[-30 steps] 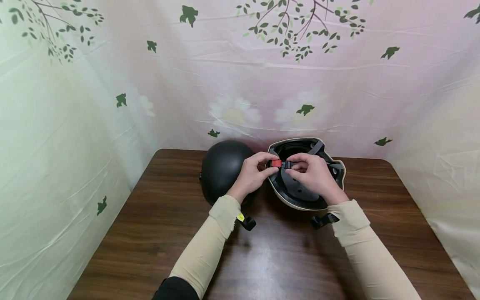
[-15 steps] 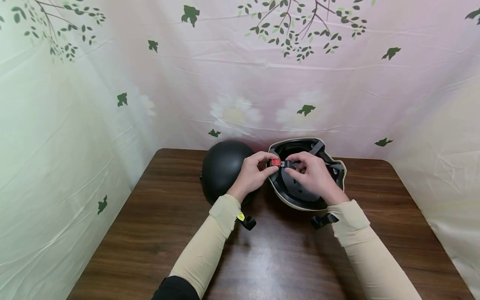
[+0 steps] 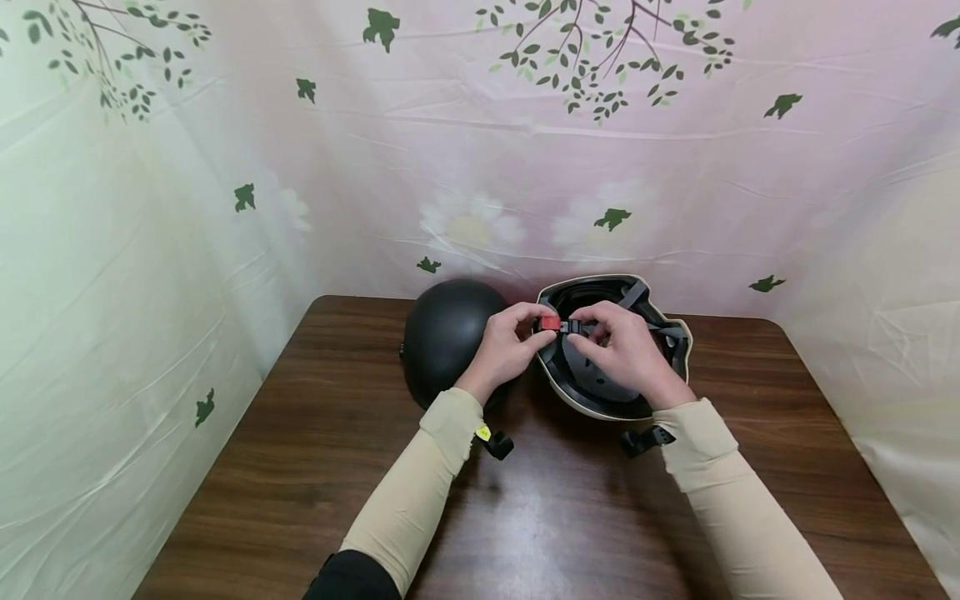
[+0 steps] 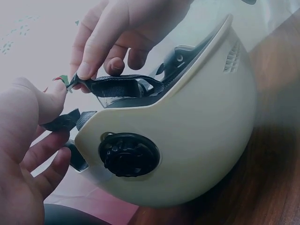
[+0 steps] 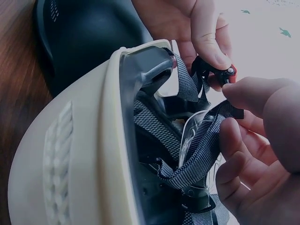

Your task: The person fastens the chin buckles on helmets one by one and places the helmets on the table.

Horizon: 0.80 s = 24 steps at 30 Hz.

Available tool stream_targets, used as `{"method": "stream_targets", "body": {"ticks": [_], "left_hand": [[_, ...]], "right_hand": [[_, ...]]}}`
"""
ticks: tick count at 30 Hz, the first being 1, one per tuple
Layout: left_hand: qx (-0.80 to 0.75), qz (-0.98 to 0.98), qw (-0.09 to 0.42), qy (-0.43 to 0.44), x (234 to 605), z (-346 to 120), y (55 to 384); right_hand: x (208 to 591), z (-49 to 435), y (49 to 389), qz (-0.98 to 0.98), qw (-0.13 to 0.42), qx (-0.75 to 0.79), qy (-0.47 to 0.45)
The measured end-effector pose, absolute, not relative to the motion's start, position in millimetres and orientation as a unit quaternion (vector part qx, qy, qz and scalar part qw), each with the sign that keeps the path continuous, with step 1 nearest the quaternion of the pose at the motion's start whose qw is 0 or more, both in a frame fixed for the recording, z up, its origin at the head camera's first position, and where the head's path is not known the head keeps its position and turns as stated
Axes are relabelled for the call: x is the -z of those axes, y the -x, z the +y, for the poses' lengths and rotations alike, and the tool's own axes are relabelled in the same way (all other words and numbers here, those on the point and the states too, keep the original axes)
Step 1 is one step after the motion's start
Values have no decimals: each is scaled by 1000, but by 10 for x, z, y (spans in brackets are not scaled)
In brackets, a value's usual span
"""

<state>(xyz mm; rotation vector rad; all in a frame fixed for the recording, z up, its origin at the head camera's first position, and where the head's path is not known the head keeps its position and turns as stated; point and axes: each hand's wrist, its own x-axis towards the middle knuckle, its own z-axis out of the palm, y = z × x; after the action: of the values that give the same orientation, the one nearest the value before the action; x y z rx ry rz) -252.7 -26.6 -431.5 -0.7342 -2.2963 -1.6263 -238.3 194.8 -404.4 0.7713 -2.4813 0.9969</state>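
Note:
A cream helmet (image 4: pixel 201 122) lies with its dark padded inside facing up. Above its opening, a chin-strap buckle with a red end (image 3: pixel 551 322) and a black piece (image 3: pixel 575 327) lies between both hands. My left hand (image 3: pixel 501 348) pinches the red end between thumb and fingertips. From the right, my right hand (image 3: pixel 628 350) pinches the black piece, thumb nearest me. In the right wrist view, grey webbing strap (image 5: pixel 199 154) runs from the right fingers down into the helmet. The fingertips partly hide the buckle.
A matte black helmet (image 3: pixel 450 337), dome up, stands right beside the cream one on the left. Both sit near the back of the brown wooden table (image 3: pixel 517 533). A patterned curtain (image 3: pixel 480 150) hangs behind the table and along both sides.
Both hands stay almost in place with their pinch kept. The red end and the black piece of the buckle show slightly farther apart than a second ago.

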Motion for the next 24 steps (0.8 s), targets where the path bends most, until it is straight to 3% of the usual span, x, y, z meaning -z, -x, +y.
{"method": "stream_targets", "body": {"ticks": [24], "left_hand": [[539, -794, 111, 258, 4309, -235, 2495]], "right_hand": [[4016, 1844, 2328, -872, 169, -354, -292]]}}
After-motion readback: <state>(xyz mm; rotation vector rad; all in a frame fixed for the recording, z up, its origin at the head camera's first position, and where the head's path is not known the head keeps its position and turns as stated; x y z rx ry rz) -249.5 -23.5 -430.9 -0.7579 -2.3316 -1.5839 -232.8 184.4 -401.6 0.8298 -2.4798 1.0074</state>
